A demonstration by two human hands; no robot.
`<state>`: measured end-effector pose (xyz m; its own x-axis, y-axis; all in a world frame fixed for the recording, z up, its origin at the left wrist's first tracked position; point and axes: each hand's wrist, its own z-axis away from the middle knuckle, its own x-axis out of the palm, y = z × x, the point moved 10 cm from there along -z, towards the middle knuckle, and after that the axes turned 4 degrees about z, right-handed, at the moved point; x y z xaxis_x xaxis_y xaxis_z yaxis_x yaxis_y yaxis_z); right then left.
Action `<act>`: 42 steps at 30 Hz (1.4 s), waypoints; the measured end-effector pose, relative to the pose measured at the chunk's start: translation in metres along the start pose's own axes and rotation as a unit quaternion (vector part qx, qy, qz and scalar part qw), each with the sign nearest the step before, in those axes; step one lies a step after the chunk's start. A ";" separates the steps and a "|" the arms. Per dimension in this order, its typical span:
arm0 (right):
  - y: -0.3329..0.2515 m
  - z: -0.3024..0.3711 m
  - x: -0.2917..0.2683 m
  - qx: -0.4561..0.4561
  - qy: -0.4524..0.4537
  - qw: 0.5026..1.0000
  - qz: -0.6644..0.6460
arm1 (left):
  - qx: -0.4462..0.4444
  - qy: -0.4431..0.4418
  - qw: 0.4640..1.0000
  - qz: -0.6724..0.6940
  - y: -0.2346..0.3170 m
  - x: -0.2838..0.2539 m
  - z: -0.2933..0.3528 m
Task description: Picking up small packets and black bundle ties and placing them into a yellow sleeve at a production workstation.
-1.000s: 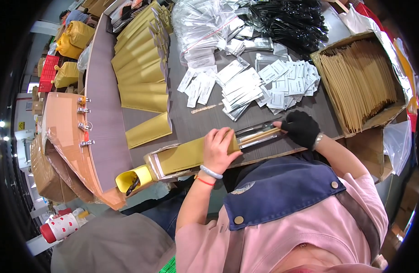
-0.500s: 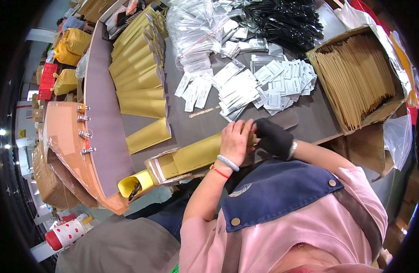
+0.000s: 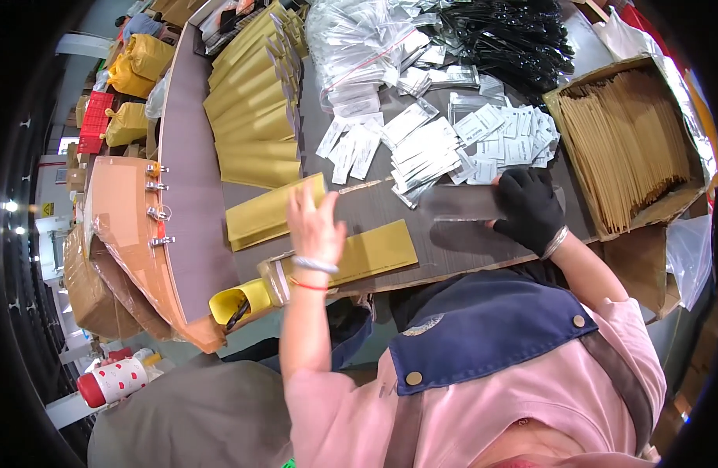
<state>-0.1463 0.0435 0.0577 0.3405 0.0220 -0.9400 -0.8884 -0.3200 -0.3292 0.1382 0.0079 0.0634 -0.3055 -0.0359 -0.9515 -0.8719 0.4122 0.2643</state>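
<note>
Grey table (image 3: 374,209) under gold sleeves (image 3: 257,164), apparently sachets (image 3: 425,152)

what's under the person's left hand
Parts of two gold sleeves, an upper one and a lower one. The left hand and wrist cover some of each; whether the fingertips touch the upper one can't be seen.

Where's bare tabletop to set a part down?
Widest: right of the near gold sleeve, below the right hand. Smaller: between that sleeve and the thin brown strip, right of the left hand. Crowded: far side, with white packets, clear bag and black bundle; right end, carton; left, gold sleeve pile.
</note>
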 end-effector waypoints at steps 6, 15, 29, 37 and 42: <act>-0.020 0.004 0.013 -0.032 -0.030 0.999 0.023 | -0.232 0.029 0.970 0.069 0.017 0.077 0.057; -0.046 -0.006 0.055 -0.081 -0.155 0.984 -0.022 | -0.259 0.033 0.953 0.155 0.002 0.087 0.067; 0.076 0.004 -0.040 0.082 0.187 0.979 0.010 | -0.251 0.061 0.966 0.025 -0.065 0.077 -0.052; 0.343 0.149 -0.085 0.370 0.227 0.891 0.135 | -0.153 0.107 0.959 0.211 -0.034 0.088 -0.090; 0.361 0.145 -0.069 0.370 0.107 0.885 0.262 | -0.178 0.026 0.982 0.058 -0.004 0.106 -0.135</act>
<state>-0.5348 0.0643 -0.0092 -0.1977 -0.1500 -0.9687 -0.8727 0.4770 0.1043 0.0578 -0.1211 -0.0175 -0.4222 -0.0576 -0.9047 -0.9056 0.0721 0.4180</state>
